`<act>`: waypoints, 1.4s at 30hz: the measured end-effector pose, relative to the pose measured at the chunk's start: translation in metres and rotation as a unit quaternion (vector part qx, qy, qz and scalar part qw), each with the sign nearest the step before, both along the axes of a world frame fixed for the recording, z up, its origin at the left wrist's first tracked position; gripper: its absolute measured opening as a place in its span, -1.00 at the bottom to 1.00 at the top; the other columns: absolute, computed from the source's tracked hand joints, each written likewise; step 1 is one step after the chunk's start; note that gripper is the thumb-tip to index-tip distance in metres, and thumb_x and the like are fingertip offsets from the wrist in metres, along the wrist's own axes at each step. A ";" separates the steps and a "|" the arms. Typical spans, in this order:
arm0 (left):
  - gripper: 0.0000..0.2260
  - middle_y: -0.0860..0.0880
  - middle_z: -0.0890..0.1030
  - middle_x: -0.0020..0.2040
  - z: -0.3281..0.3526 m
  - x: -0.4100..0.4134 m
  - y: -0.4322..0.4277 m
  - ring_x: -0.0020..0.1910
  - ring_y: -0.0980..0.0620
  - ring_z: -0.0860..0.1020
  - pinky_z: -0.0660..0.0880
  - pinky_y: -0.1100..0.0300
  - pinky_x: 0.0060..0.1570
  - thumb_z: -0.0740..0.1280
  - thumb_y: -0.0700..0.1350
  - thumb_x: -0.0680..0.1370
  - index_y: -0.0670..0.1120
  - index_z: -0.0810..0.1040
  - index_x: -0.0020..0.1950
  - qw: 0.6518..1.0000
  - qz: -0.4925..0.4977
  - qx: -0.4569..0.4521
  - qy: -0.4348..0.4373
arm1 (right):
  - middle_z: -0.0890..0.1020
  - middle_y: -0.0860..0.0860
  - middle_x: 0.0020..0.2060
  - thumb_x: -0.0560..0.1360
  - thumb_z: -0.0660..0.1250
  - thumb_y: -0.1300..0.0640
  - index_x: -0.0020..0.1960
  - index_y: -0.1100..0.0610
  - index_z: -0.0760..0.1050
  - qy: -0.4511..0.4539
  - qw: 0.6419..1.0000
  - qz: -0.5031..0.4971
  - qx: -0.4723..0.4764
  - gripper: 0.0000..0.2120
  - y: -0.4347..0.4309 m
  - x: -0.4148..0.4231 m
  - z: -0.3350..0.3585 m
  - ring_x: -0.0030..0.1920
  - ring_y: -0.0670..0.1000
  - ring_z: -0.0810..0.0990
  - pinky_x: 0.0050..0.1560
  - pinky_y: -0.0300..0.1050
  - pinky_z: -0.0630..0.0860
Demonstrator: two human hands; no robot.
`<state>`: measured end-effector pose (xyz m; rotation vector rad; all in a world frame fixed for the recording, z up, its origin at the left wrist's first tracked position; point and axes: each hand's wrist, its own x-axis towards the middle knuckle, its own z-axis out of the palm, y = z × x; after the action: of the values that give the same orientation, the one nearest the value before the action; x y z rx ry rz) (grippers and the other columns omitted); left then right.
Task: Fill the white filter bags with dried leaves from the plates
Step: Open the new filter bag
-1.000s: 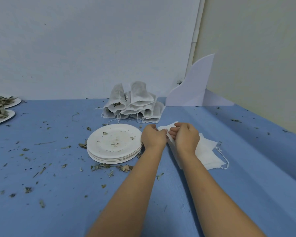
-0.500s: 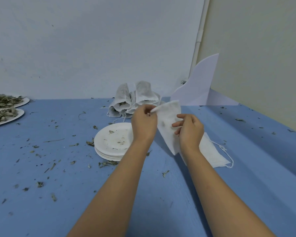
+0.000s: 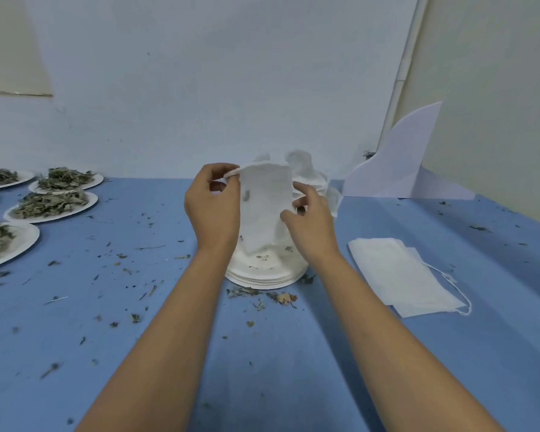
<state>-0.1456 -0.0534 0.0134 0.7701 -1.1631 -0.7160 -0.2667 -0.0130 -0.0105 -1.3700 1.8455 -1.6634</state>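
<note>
- Pinching grip up top: the left hand [image 3: 212,210] holds the upper left corner of a white filter bag [image 3: 262,210] between thumb and forefinger, with the other fingers curled behind.
- Lower down, the right hand [image 3: 309,222] has its grip on the bag's right edge, thumb and fingertips pressed on the fabric.
- Between the two hands the bag hangs upright in the air, mouth edge at the top. I cannot tell whether the mouth is parted. A small dark fleck shows near its left side.
- Directly below the bag, a stack of empty plates [image 3: 262,277] sits on the blue tabletop [image 3: 169,353], with a few crumbs on the top plate.
- Behind the held bag, close to the wall, stand the filled bags [image 3: 312,176] in a cluster, mostly hidden by it.
- To the right of the plate stack and apart from it lie the flat unfilled bags [image 3: 396,272] in a pile, a white drawstring [image 3: 460,294] trailing off the near right corner.
- Over at the left edge, plates of dried leaves [image 3: 52,204] are grouped well apart from the hands. Four show heaps, some cut off by the frame.
- Scattered across the tabletop are loose leaf bits [image 3: 262,297], thickest just in front of the plate stack.
- At the far right corner a curved white board [image 3: 399,163] stands propped against the wall.
</note>
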 end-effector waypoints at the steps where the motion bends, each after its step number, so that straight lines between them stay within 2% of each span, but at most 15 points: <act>1: -0.80 0.15 0.57 -0.28 0.000 0.003 -0.002 -0.33 0.27 0.48 0.44 0.40 -0.29 0.35 -0.25 0.49 0.05 0.57 -0.21 1.000 -0.017 0.011 0.013 | 0.43 0.03 0.14 0.45 0.29 0.28 0.44 0.01 0.27 0.018 1.000 -0.010 0.019 -0.41 -0.003 -0.002 -0.001 0.16 0.05 0.47 0.11 -0.02 0.50; 4: -0.79 0.08 0.59 -0.27 -0.001 0.008 -0.007 -0.27 0.10 0.53 0.51 0.21 -0.26 0.34 -0.28 0.48 0.03 0.56 -0.22 0.998 -0.055 0.037 0.018 | 0.39 0.08 0.30 0.47 0.19 0.31 0.47 0.02 0.24 0.043 0.993 0.005 0.108 -0.41 -0.011 -0.010 -0.004 0.15 0.17 0.54 0.14 0.13 0.51; 6: -0.80 0.04 0.58 -0.25 -0.003 0.009 -0.010 -0.25 0.04 0.53 0.49 0.26 -0.31 0.32 -0.29 0.49 0.01 0.55 -0.20 0.997 -0.059 0.045 0.020 | 0.53 0.07 0.16 0.50 0.20 0.25 0.32 0.09 0.42 0.152 0.972 -0.004 0.182 -0.60 -0.014 -0.016 -0.005 0.01 0.13 0.56 0.01 0.05 0.52; 8: -0.81 0.00 0.57 -0.23 -0.004 0.010 -0.014 -0.24 0.02 0.53 0.48 0.32 -0.37 0.31 -0.30 0.50 -0.01 0.54 -0.19 0.996 -0.056 0.055 0.041 | 0.59 0.04 0.01 0.49 0.26 0.15 0.16 0.10 0.52 0.256 0.938 -0.018 0.233 -0.75 -0.015 -0.018 -0.005 -0.06 0.06 0.50 -0.15 -0.10 0.42; 11: -0.81 -0.02 0.56 -0.21 -0.005 0.008 -0.017 -0.27 0.04 0.53 0.49 0.34 -0.39 0.30 -0.31 0.51 -0.03 0.53 -0.18 0.992 -0.055 0.081 0.083 | 0.55 -0.01 -0.21 0.47 0.32 0.06 -0.06 0.08 0.56 0.314 0.906 -0.019 0.282 -0.88 -0.019 -0.018 -0.007 -0.15 0.03 0.49 -0.34 -0.18 0.31; 15: -0.86 -0.04 0.55 -0.17 -0.008 0.006 -0.021 -0.33 0.12 0.52 0.51 0.33 -0.36 0.30 -0.30 0.53 -0.06 0.53 -0.08 0.984 -0.060 0.115 0.119 | 0.53 0.03 -0.29 0.52 0.31 0.09 -0.15 0.15 0.63 0.346 0.902 -0.080 0.245 -0.82 -0.024 -0.019 -0.015 -0.24 0.04 0.47 -0.40 -0.19 0.27; 17: -0.88 -0.04 0.54 -0.17 -0.009 0.006 -0.023 -0.33 0.14 0.51 0.53 0.33 -0.32 0.28 -0.28 0.54 -0.07 0.53 -0.06 0.981 -0.061 0.127 0.130 | 0.58 0.06 -0.25 0.53 0.29 0.15 -0.20 0.15 0.59 0.342 0.910 -0.085 0.218 -0.82 -0.025 -0.020 -0.019 -0.19 0.07 0.52 -0.34 -0.17 0.30; 20: -0.87 0.00 0.51 -0.24 -0.008 0.006 -0.023 -0.36 0.15 0.48 0.51 0.34 -0.33 0.28 -0.24 0.56 -0.05 0.52 -0.13 0.975 -0.071 0.146 0.149 | 0.65 0.04 -0.11 0.54 0.26 0.23 -0.05 0.12 0.65 0.302 0.936 -0.076 0.162 -0.82 -0.026 -0.020 -0.023 -0.05 0.07 0.57 -0.25 -0.16 0.33; 23: -0.87 0.02 0.47 -0.31 -0.003 0.005 -0.022 -0.43 0.13 0.43 0.47 0.32 -0.37 0.27 -0.22 0.56 -0.06 0.48 -0.18 0.963 -0.097 0.172 0.183 | 0.62 0.04 0.06 0.53 0.22 0.27 0.13 0.12 0.61 0.209 0.969 -0.122 0.055 -0.74 -0.018 -0.024 -0.020 0.02 0.05 0.56 -0.13 -0.18 0.38; 25: -0.86 0.03 0.43 -0.35 0.001 0.003 -0.020 -0.49 0.13 0.41 0.44 0.29 -0.40 0.25 -0.22 0.57 -0.08 0.45 -0.18 0.952 -0.117 0.185 0.213 | 0.54 0.07 0.10 0.54 0.18 0.23 0.15 0.12 0.57 0.145 0.972 -0.187 0.003 -0.74 -0.009 -0.033 -0.015 -0.05 0.02 0.51 -0.10 -0.17 0.33; 27: -0.86 0.04 0.46 -0.37 0.003 -0.004 -0.016 -0.48 0.13 0.43 0.42 0.27 -0.43 0.23 -0.21 0.58 -0.07 0.46 -0.17 0.943 -0.137 0.197 0.231 | 0.48 0.09 0.11 0.57 0.12 0.18 0.13 0.11 0.55 0.099 0.964 -0.246 0.017 -0.73 0.004 -0.048 -0.011 -0.13 -0.01 0.40 -0.11 -0.15 0.28; 30: -0.86 0.10 0.41 -0.56 0.004 -0.022 -0.007 -0.57 0.13 0.38 0.33 0.30 -0.53 0.22 -0.21 0.59 -0.07 0.44 -0.17 0.934 -0.169 0.211 0.233 | 0.51 0.15 0.06 0.58 0.06 0.17 0.00 0.16 0.55 0.074 0.945 -0.308 0.081 -0.72 0.028 -0.078 -0.011 -0.18 0.07 0.38 -0.14 -0.11 0.28; 35: -0.85 0.08 0.31 -0.62 -0.002 -0.065 0.015 -0.63 0.12 0.30 0.24 0.35 -0.59 0.22 -0.26 0.58 -0.12 0.47 -0.17 0.907 -0.242 0.260 0.225 | 0.59 0.11 -0.05 0.54 0.10 0.15 -0.03 0.17 0.57 0.127 0.910 -0.370 0.137 -0.73 0.069 -0.114 -0.012 -0.15 0.14 0.50 -0.13 -0.08 0.39; 39: -0.81 0.07 0.30 -0.62 -0.007 -0.091 0.027 -0.66 0.14 0.28 0.21 0.36 -0.61 0.22 -0.27 0.57 -0.11 0.40 -0.24 0.897 -0.268 0.282 0.210 | 0.41 0.01 -0.43 0.50 0.12 0.09 -0.41 0.16 0.34 0.233 0.883 -0.360 0.194 -0.68 0.087 -0.122 -0.007 -0.33 0.12 0.39 -0.39 -0.15 0.13; 42: -0.94 0.08 0.31 -0.63 -0.010 -0.099 0.035 -0.65 0.15 0.29 0.21 0.37 -0.62 0.22 -0.27 0.57 -0.14 0.45 -0.06 0.896 -0.274 0.285 0.200 | 0.42 0.02 -0.28 0.52 0.14 -0.01 -0.32 0.16 0.37 0.286 0.865 -0.367 0.187 -0.68 0.086 -0.117 -0.002 -0.29 0.12 0.40 -0.31 -0.12 0.23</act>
<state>-0.2448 -0.0184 0.0039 0.7207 -0.7824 -1.6606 -0.3838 0.0733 -0.0125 -1.1168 3.1369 -1.0658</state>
